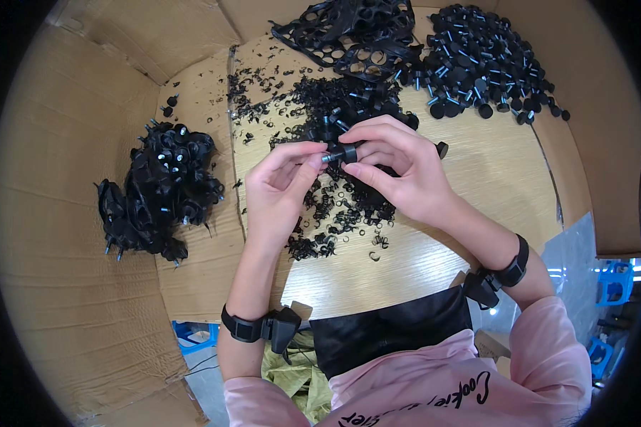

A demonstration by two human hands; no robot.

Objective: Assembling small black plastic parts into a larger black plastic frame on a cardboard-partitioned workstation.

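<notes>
A black round-headed bolt (347, 154) with a metal stud is held between my two hands over the middle of the table. My left hand (280, 183) pinches around the stud end with thumb and forefinger. The fingers and thumb of my right hand (412, 168) are closed around the black head. Below and behind my hands lies a heap of small black rubber ring scraps (345, 213). More black-headed bolts stand or lie just beyond my fingers, partly hidden by my right hand.
Many finished-looking black-headed bolts (477, 64) are piled at the back right. Beside them sits a black sheet full of round holes (356, 35). At the left is a clump of bolts joined by black rubber (160, 185). Cardboard walls (85, 178) surround the wooden tabletop (477, 185).
</notes>
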